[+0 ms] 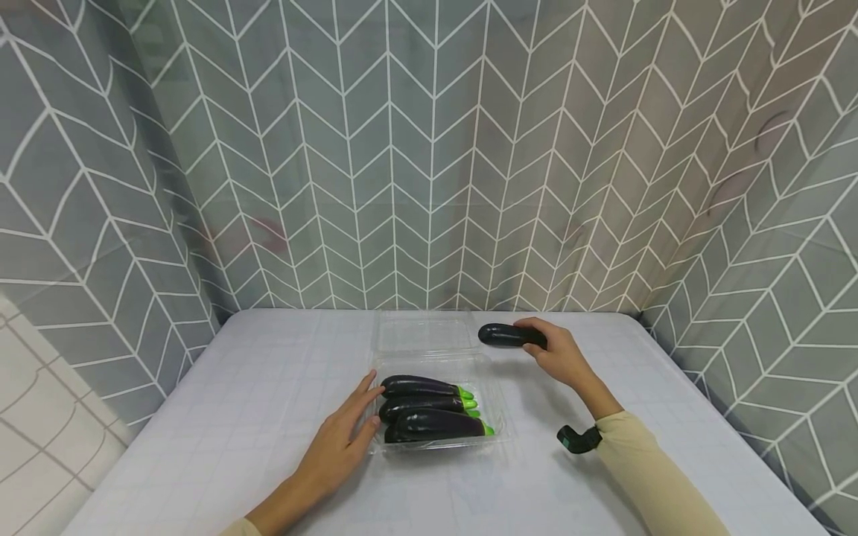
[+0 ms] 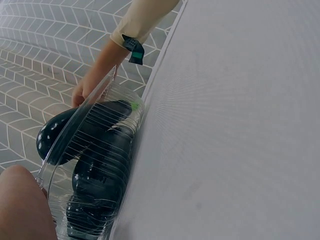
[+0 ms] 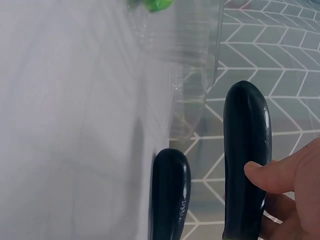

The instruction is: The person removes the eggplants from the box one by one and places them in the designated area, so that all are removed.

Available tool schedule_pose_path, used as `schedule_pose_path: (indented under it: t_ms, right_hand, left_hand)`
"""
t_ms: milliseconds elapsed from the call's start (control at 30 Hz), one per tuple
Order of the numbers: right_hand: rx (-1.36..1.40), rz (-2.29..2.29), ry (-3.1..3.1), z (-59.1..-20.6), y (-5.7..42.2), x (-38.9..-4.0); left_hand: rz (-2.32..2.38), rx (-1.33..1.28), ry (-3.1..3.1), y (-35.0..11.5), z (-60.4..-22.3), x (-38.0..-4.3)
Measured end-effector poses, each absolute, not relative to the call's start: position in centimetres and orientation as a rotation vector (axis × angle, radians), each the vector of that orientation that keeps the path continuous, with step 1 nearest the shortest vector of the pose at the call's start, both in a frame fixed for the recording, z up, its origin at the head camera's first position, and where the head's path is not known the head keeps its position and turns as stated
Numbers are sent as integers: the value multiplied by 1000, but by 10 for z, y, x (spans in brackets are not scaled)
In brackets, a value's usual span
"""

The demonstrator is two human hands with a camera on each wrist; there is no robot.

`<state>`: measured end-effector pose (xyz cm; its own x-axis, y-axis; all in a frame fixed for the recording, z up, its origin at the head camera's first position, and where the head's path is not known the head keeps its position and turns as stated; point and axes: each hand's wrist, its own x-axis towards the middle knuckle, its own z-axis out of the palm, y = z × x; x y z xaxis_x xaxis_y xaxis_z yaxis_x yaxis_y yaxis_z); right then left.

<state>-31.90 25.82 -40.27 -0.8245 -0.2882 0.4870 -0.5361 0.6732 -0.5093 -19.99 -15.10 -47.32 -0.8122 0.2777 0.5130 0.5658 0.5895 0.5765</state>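
Observation:
My right hand (image 1: 553, 353) holds a dark eggplant (image 1: 499, 335) above the table, beside the open lid. In the right wrist view the thumb (image 3: 270, 175) lies across this eggplant (image 3: 242, 130). A second eggplant (image 3: 170, 195) lies on the table below it. Several eggplants with green stems (image 1: 429, 424) lie side by side in a clear plastic container (image 1: 494, 406). At the container's left edge rests my left hand (image 1: 342, 439), its fingers spread and fairly straight. In the left wrist view, the ribbed container wall (image 2: 127, 92) partly blurs the eggplants inside.
The container's clear lid (image 1: 425, 335) lies folded back behind it on the white table (image 1: 268, 387). A patterned curtain (image 1: 415, 149) surrounds the back and sides. A black device (image 1: 578, 439) is strapped to the right wrist.

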Motion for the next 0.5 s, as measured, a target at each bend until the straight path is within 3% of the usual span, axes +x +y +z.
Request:
schedule_pose_path:
  t_ms: [500]
  right_hand:
    - [586, 922, -2529, -411, 272, -327]
  left_hand:
    - [-1099, -674, -2454, -151, -472, -199]
